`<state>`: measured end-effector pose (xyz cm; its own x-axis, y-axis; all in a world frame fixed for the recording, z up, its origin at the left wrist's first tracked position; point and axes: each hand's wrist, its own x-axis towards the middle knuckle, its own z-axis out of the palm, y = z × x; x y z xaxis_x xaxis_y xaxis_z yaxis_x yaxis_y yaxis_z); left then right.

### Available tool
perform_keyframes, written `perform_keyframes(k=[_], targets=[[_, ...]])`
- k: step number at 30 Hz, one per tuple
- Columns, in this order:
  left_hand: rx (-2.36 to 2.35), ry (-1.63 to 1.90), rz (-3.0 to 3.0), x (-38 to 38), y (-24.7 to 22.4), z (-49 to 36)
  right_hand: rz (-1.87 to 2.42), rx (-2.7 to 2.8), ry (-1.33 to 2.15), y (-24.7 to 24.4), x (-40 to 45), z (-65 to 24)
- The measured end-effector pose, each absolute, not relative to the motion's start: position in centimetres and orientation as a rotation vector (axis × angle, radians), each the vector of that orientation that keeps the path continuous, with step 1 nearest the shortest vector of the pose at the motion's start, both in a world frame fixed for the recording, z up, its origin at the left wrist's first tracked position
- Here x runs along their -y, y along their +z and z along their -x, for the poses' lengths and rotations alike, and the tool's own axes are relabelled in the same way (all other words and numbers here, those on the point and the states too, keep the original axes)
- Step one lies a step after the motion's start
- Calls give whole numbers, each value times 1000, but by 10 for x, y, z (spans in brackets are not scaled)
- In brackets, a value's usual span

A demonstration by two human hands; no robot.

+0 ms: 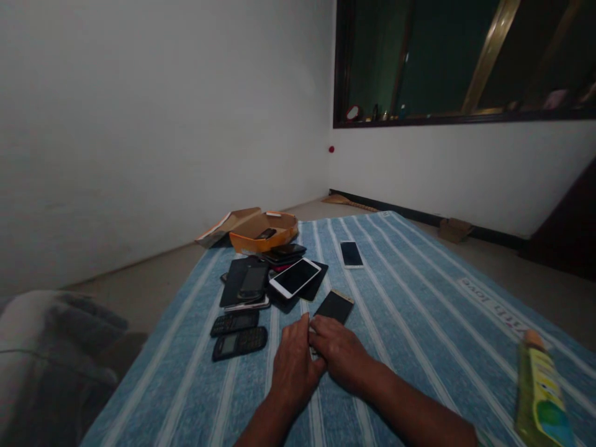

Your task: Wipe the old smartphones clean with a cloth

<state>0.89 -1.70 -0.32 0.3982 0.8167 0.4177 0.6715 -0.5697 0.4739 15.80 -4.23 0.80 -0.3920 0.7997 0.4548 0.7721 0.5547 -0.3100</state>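
Observation:
My left hand (294, 363) and my right hand (339, 352) are together low in the centre, fingers closed around something small and pale, mostly hidden between them. Just beyond my right hand, a phone with a dark screen and gold edge (336, 305) lies on the striped blue cloth. To the left are two black keypad phones (239, 343). Behind them is a pile of phones, with a white one (295, 277) on top and a dark one (254, 280) beside it. Farther off, another white phone (351, 254) lies by itself.
An open orange box (264, 241) with a dark phone inside stands at the cloth's far left. A yellow-green bottle (542, 397) lies at the lower right. Grey fabric (56, 366) is at the left. White walls and a dark window are behind.

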Motion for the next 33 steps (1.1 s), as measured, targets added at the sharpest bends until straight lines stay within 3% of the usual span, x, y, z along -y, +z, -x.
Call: perform_keyframes(k=[14,33], targets=[[-1411,735,-2310,28,19,-15,1787,2124,6,25,5,-190],[-1400,698,-2347,30,21,-17,1928,2062,-85,18,24,-192]])
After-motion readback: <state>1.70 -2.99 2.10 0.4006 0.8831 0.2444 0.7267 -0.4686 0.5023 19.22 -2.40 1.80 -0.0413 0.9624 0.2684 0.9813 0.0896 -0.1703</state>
